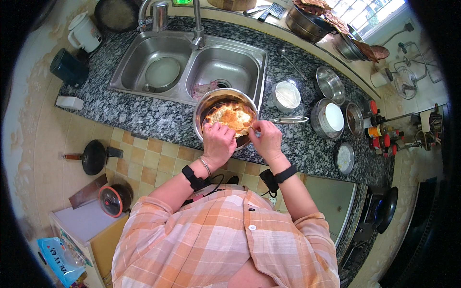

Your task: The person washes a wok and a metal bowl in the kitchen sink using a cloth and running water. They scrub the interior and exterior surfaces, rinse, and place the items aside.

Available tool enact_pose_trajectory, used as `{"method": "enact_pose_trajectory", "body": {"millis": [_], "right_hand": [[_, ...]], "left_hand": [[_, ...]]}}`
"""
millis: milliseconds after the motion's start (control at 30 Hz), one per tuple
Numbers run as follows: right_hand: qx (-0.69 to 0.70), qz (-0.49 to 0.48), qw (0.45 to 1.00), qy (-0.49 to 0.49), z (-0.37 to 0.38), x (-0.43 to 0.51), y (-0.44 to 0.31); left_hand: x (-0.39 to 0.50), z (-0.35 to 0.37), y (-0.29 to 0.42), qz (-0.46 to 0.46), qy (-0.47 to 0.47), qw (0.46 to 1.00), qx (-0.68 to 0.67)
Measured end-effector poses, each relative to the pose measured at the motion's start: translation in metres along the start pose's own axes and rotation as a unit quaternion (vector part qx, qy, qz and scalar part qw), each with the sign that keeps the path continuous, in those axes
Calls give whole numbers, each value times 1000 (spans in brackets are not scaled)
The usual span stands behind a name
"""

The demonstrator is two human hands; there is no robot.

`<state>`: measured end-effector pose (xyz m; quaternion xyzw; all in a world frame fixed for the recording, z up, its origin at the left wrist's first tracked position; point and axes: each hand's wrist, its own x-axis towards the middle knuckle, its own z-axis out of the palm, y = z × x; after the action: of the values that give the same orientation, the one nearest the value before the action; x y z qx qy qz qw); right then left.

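A browned, flat piece of food [232,117], perhaps a flatbread or fried egg, lies in the mouth of a steel pot [199,104] at the counter's front edge. My left hand [218,142] grips its near left edge with curled fingers. At its right edge, my right hand [265,138] pinches the rim between thumb and fingers. The pot's handle [290,120] points right, past my right fingertips. Dark shadow or liquid shows below the food; which one, I cannot tell. Cloth or food scraps of a pinkish colour [203,90] lie in the right sink basin behind the pot.
The double steel sink [120,77] is behind the pot. To the right stand a white-topped container [287,96], steel bowls [330,85], a white bowl [333,117] and seasoning bottles [376,130]. A ladle [293,64] lies at the back. A wok [389,210] sits on the stove at far right.
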<state>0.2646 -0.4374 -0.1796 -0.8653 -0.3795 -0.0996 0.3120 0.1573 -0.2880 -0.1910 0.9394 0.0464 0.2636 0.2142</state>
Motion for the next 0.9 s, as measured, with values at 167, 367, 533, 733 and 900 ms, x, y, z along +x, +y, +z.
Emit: {"method": "enact_pose_trajectory", "body": {"millis": [167, 367, 533, 733, 900], "right_hand": [[46, 131, 989, 42, -6, -1, 6], [278, 274, 920, -24, -48, 12, -12], [472, 208, 851, -100, -138, 25, -86], [670, -233, 656, -260, -210, 43, -148], [751, -277, 586, -125, -188, 29, -168]], "left_hand": [[-3, 3, -5, -19, -17, 1000, 5], [-7, 7, -8, -19, -27, 999, 9], [-10, 5, -6, -20, -69, 997, 34], [-3, -14, -5, -21, -55, 998, 0], [0, -37, -5, -44, -18, 999, -24]]}}
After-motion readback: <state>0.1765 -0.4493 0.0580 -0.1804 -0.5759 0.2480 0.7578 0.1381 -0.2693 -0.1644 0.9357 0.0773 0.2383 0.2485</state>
